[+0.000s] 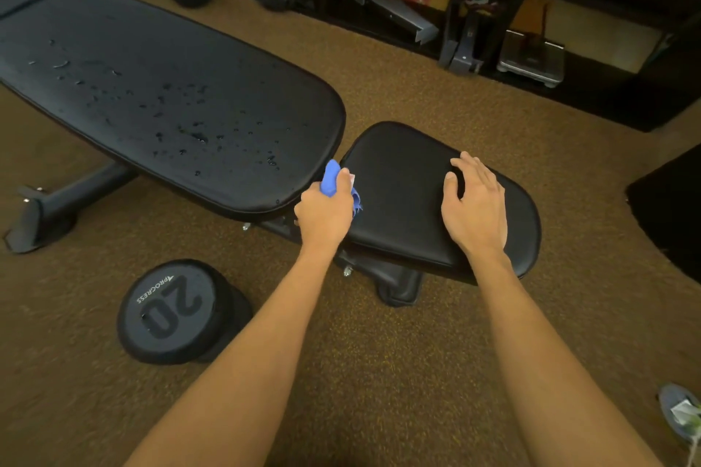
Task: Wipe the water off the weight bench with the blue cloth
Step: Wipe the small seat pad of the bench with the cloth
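Head view is showing one bench (227, 61) lying across brown carpet (379, 372), made of two black pads. Long pad (159, 87) is taking up the left and centre; short seat pad (402, 178) is sitting just right of it, a narrow gap between them. Water (189, 125) is sitting as scattered droplets on the long pad only, too many to count, thickest through its middle and toward the near edge. Seat pad is looking dry.

One dumbbell (170, 311) marked 20 is lying on the carpet near the bench's front, left of the arms. Two bare forearms are reaching in from below.

Right hand (474, 205) is resting flat on the seat pad, fingers spread, gripping nothing. Left hand (326, 212) is closed in a fist around one blue cloth (332, 178), bunched up, poking out above and right of the fist. Fist is sitting at the gap between the pads, cloth just beside the long pad's near corner; contact with either pad is unclear.
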`<action>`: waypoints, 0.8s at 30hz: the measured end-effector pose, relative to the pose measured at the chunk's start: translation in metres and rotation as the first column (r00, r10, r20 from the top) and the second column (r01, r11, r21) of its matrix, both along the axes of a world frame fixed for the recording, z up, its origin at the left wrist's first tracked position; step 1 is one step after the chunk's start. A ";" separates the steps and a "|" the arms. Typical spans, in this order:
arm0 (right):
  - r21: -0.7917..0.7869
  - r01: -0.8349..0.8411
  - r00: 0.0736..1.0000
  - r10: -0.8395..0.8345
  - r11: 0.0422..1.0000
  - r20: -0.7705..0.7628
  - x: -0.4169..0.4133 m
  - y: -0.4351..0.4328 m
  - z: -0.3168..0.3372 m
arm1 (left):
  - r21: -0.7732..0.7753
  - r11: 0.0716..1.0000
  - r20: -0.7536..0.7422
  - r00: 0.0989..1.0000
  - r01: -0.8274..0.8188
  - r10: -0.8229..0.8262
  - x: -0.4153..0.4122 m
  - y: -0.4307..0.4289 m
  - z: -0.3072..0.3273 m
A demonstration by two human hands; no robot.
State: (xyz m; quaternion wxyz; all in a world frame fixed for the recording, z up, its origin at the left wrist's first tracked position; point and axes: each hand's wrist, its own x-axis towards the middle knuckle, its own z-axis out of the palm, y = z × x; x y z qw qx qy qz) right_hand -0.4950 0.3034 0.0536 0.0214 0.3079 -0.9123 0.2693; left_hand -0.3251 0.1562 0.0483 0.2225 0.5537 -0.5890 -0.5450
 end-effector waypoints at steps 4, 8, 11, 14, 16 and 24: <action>-0.007 -0.003 1.000 0.003 1.000 -0.012 0.001 0.000 0.000 | -0.030 1.000 -0.022 1.000 -0.001 0.001 0.016 0.024 -0.008; 0.000 0.003 1.000 -0.003 1.000 -0.018 0.000 -0.001 -0.001 | -0.053 0.999 -0.007 1.000 -0.007 0.007 0.014 0.026 -0.002; -0.005 -0.003 1.000 0.003 1.000 -0.022 0.000 -0.001 -0.001 | 0.088 0.996 -0.058 0.998 0.001 0.004 0.006 0.010 0.007; -0.011 -0.006 1.000 0.005 1.000 -0.024 0.000 -0.001 -0.002 | 0.092 0.995 -0.121 0.992 -0.033 0.044 0.009 0.016 0.003; -0.009 -0.005 1.000 0.004 1.000 -0.026 0.000 -0.001 -0.001 | 0.100 0.990 -0.169 0.979 -0.096 0.112 0.013 0.035 -0.006; 0.003 -0.008 1.000 0.008 1.000 -0.021 0.002 0.000 0.000 | 0.168 0.910 -0.312 0.855 -0.379 0.414 -0.009 0.116 -0.009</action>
